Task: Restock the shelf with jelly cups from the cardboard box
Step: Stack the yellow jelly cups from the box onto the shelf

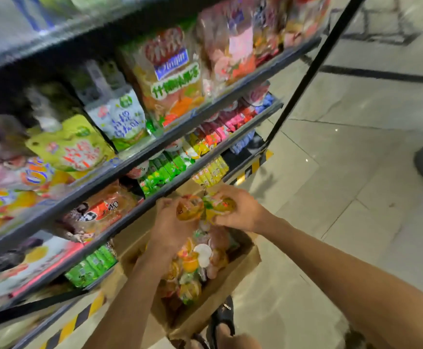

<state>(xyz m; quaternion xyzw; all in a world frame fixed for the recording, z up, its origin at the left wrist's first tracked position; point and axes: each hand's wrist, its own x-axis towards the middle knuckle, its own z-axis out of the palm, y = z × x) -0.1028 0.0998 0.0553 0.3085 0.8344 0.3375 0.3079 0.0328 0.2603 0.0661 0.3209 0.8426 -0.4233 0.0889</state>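
An open cardboard box (240, 270) stands on the floor against the shelf rack, filled with several colourful jelly cups (192, 263). Above the box, my left hand (170, 222) grips an orange jelly cup (189, 207). My right hand (240, 210) holds a yellow-green jelly cup (221, 205) right beside it, so the two cups nearly touch. The dark metal shelf (155, 144) rises on the left, its tiers packed with snack bags and small packets.
Large snack bags (170, 76) fill the upper tiers; green and yellow packets (165, 170) line the lower ones. A black upright post (306, 79) marks the rack's end. My sandalled foot (221, 321) is beside the box. Tiled floor (344, 197) spreads to the right.
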